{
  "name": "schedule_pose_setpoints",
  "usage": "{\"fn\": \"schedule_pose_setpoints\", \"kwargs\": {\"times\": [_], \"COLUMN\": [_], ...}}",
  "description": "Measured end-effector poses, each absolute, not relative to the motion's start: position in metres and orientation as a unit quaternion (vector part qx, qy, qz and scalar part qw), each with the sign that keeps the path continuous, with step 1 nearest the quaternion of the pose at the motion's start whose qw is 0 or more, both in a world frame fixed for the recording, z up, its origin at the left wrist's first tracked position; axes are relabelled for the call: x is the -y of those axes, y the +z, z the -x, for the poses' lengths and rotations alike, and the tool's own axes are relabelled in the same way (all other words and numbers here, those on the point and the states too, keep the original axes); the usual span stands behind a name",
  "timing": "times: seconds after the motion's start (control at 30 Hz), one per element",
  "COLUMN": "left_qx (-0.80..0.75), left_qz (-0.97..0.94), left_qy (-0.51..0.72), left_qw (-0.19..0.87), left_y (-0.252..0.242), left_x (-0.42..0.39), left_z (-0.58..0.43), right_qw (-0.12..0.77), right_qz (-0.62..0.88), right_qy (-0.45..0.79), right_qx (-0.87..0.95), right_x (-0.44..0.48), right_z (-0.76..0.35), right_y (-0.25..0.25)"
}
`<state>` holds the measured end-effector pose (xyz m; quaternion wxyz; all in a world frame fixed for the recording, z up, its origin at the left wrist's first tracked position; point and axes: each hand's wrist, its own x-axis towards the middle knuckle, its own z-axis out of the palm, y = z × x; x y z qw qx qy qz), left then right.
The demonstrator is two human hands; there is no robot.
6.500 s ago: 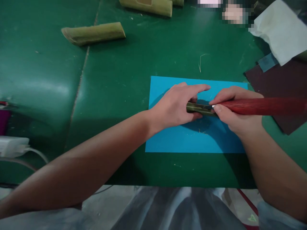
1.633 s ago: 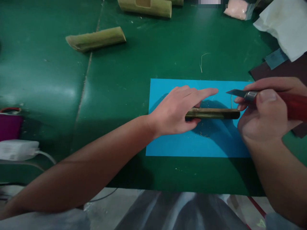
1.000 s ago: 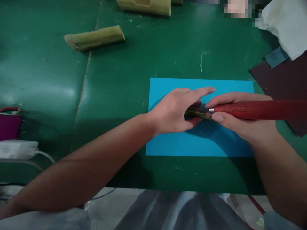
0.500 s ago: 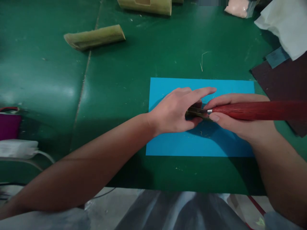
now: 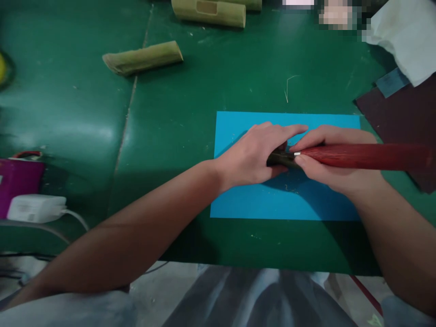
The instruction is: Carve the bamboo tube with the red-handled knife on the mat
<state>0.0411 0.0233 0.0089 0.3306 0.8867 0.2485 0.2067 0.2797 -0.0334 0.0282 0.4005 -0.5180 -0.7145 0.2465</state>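
My right hand (image 5: 340, 163) is closed around a tool with a long red handle (image 5: 361, 156) and a short silver collar near the fingertips. My left hand (image 5: 254, 152) wraps round a dark, narrow piece (image 5: 284, 159), with the index finger stretched out to the right above it. The tool's tip meets this piece between the two hands; its exact end is hard to make out. Under both hands lies a blue sheet (image 5: 245, 204) with small shavings on it.
Bamboo pieces lie on the green table (image 5: 177, 136): a slanted-cut one (image 5: 143, 58) and a notched tube (image 5: 228, 14). A white charger (image 5: 37, 208) and purple object (image 5: 29, 181) sit left. Dark sheets (image 5: 398, 122) and white cloth (image 5: 405, 41) lie right.
The view has shifted slightly, showing more of the table's left side. The tool's collar and my right thumb have shifted slightly up and left; both hands keep their hold.
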Motion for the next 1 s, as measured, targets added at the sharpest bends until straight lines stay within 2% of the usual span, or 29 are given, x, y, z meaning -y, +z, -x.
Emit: {"fn": "schedule_pose_setpoints", "kwargs": {"times": [0.23, 0.5, 0.77, 1.0], "left_qx": [-0.262, -0.255, -0.255, -0.258], "left_qz": [-0.881, -0.889, -0.891, -0.89], "left_qy": [0.228, 0.21, 0.203, 0.211], "left_qw": [0.322, 0.317, 0.316, 0.313], "left_y": [0.001, 0.008, 0.006, 0.004], "left_x": [-0.024, -0.024, -0.023, -0.022], "left_z": [-0.039, -0.04, -0.039, -0.039], "right_qw": [0.431, 0.421, 0.407, 0.398], "right_qz": [0.529, 0.572, 0.534, 0.532], "right_qy": [0.277, 0.4, 0.417, 0.379], "right_qx": [0.676, 0.579, 0.613, 0.644], "right_x": [0.035, 0.047, 0.038, 0.04], "right_z": [-0.279, -0.27, -0.279, -0.28], "right_y": [0.036, 0.05, 0.035, 0.034]}}
